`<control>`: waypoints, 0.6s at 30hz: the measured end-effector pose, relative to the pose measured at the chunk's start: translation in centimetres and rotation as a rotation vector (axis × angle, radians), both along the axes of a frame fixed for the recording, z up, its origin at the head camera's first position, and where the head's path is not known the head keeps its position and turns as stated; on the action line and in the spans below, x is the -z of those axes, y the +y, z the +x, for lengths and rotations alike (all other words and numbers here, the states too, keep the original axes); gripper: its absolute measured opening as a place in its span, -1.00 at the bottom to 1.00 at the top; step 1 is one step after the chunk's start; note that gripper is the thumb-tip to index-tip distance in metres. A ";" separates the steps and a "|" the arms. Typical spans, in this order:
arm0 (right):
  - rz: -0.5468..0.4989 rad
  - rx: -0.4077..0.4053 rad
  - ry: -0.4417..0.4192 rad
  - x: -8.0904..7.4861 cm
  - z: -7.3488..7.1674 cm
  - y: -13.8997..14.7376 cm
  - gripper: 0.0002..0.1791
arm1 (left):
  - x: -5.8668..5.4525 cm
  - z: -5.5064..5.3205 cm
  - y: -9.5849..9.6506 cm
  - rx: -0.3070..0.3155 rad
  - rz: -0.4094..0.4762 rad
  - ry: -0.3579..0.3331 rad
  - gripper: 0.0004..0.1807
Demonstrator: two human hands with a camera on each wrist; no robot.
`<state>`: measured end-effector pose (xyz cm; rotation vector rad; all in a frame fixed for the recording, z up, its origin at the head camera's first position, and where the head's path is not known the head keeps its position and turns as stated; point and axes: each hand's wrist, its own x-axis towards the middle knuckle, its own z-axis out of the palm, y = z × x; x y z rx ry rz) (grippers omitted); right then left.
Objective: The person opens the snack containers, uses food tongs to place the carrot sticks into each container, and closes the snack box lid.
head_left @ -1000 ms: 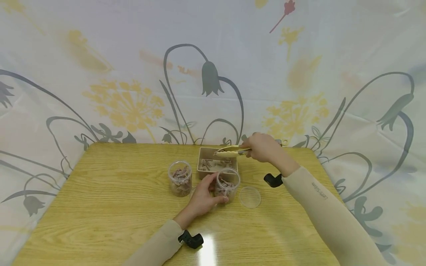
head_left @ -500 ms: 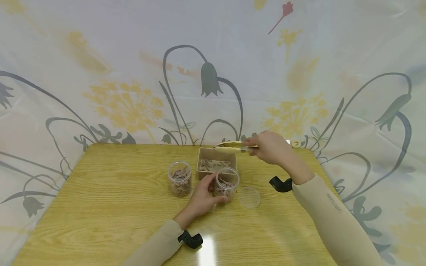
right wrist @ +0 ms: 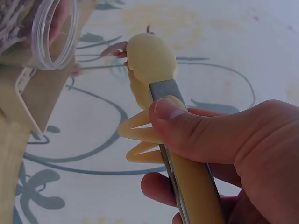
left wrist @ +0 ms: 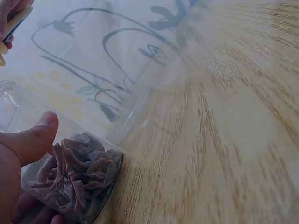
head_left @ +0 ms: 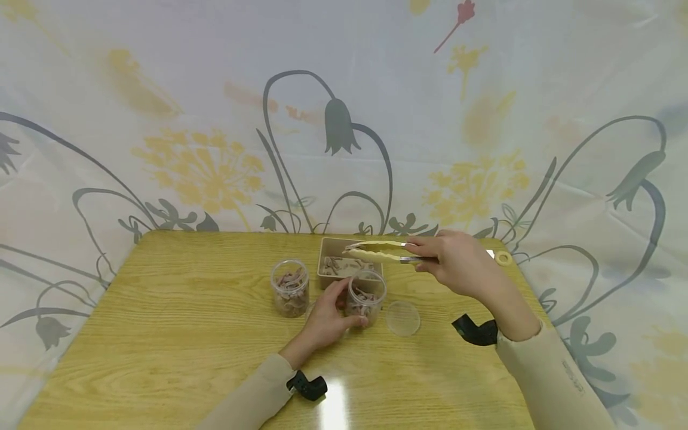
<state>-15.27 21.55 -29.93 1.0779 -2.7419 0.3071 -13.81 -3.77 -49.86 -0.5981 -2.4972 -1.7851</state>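
My left hand (head_left: 325,322) grips a clear round jar (head_left: 365,301) from its left side. Brownish dried strips (left wrist: 77,175) fill the lower part of that jar, and in the left wrist view my thumb lies across its wall. With my right hand (head_left: 459,263) I hold a pair of tongs (head_left: 384,258) with pale yellow tips and metal arms. In the right wrist view a few dried strips (right wrist: 117,49) stick out between the tong tips. Those tips are over a beige rectangular box (head_left: 323,257), where more strips lie on the bottom.
A second clear jar (head_left: 291,295), holding similar strips, stands open left of the box. A round clear lid (head_left: 403,318) lies flat on the wooden table (head_left: 188,322), right of the held jar. A flower-patterned curtain (head_left: 215,119) hangs behind the table's back edge.
My right hand has moved right and somewhat nearer, while the tong tips remain over the box after rising and lowering slightly. My left hand stays on the jar.
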 end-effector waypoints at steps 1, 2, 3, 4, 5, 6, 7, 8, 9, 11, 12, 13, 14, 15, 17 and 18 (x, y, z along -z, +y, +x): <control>-0.012 -0.004 0.007 0.1 0.2 0.1 -0.54 | 0.0 0.0 0.0 0.000 0.000 -0.001 -0.06; -0.021 -0.010 0.016 0.2 0.4 0.2 -0.54 | 0.0 0.0 0.0 0.000 -0.001 -0.002 -0.06; -0.030 -0.014 0.022 0.3 0.6 0.4 -0.54 | 0.0 -0.1 0.0 0.001 -0.001 -0.001 -0.06; -0.037 -0.017 0.022 0.4 0.8 0.5 -0.54 | 0.1 -0.1 0.0 0.002 -0.002 0.000 -0.07; -0.044 -0.021 0.025 0.5 1.0 0.6 -0.54 | 0.1 -0.1 0.0 0.002 -0.006 -0.002 -0.07; -0.052 -0.028 0.023 0.6 1.2 0.7 -0.53 | 0.0 -0.1 0.0 0.003 -0.008 -0.003 -0.07; -0.059 -0.034 0.020 0.7 1.4 0.8 -0.54 | 0.0 -0.1 0.0 0.005 -0.007 -0.003 -0.07; -0.064 -0.037 0.013 0.8 1.6 0.9 -0.54 | -0.1 -0.1 0.0 0.005 -0.007 -0.004 -0.07; -0.069 -0.040 0.007 1.0 1.8 0.9 -0.53 | -0.1 -0.1 0.0 0.005 -0.005 -0.005 -0.07; -0.080 -0.052 0.003 1.4 2.2 1.0 -0.53 | -0.2 -0.1 0.0 0.005 0.000 -0.004 -0.07; -0.088 -0.056 -0.003 1.6 2.3 1.1 -0.53 | -0.2 0.0 0.0 0.006 0.005 -0.002 -0.08; -0.092 -0.057 -0.002 1.9 2.4 1.2 -0.53 | -0.2 -0.1 0.0 0.007 0.006 0.001 -0.09; -0.095 -0.056 -0.008 2.1 2.6 1.2 -0.53 | -0.2 -0.1 0.0 0.006 0.004 0.000 -0.11; -0.096 -0.053 -0.010 2.4 2.7 1.3 -0.53 | -0.1 -0.1 0.0 0.006 0.003 0.000 -0.12; -0.097 -0.040 -0.036 2.9 2.9 1.5 -0.54 | -0.1 0.0 0.0 0.004 -0.003 -0.008 -0.12; -0.095 -0.032 -0.053 3.2 2.9 1.6 -0.54 | -0.1 0.0 -0.1 0.005 -0.005 -0.010 -0.11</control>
